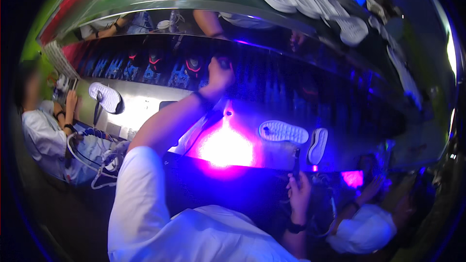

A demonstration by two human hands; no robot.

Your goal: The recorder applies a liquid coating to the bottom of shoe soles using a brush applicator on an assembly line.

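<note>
smooth shiny metal worktop (141,94), matt ridged soles (285,132)

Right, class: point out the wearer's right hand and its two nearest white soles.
Right hand (300,191), head view: its middle.
Wider sole (285,132), head view: its ribbed middle.
Narrower sole (318,146), head view: its middle.

No legible text or signs.

The person wears a white shirt (218,235), softly creased and tinted blue-violet by the light, with a loose left sleeve (140,196) ending near the elbow. Both wrists carry dark bands — one on the left (204,100), one on the right (294,227) — below bare hands (299,191).
</note>
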